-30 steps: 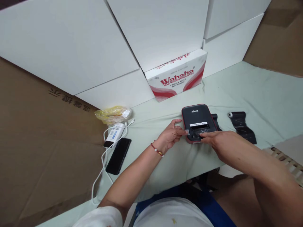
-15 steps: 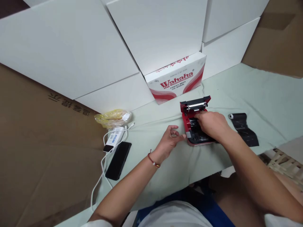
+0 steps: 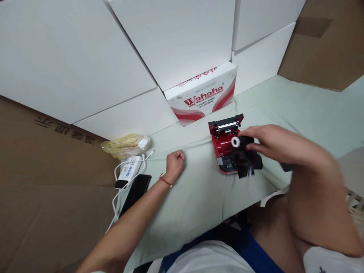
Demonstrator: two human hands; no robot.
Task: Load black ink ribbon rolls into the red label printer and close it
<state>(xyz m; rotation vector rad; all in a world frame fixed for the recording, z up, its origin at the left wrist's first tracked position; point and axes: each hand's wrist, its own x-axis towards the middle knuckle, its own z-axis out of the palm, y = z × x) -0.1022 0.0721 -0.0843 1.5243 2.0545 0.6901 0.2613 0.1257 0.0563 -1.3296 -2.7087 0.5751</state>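
My right hand [image 3: 265, 140] grips a roll of black film [image 3: 247, 141] with a white core, held over a small red and black printer [image 3: 223, 146]. A loose tail of shiny dark film hangs from the roll across the printer's front. The printer's lid [image 3: 226, 125] is raised, and its red inner bay shows beside the roll. To the left, my left hand [image 3: 175, 165] is closed in a fist by the cloth, with nothing seen in it. Part of another black film piece [image 3: 286, 167] shows behind my right forearm.
A white and red Wahaha box [image 3: 204, 96] stands behind the printer against white panels. At left are a yellow plastic bag [image 3: 125, 146], a white power bank [image 3: 129, 168] with white cables, and a black phone [image 3: 138, 191]. Brown cardboard [image 3: 57, 182] borders the left side.
My right hand has lifted the film roll up out of the printer's bay. My left hand has moved left, away from the printer, and its fingers have closed. The camera view has shifted slightly.
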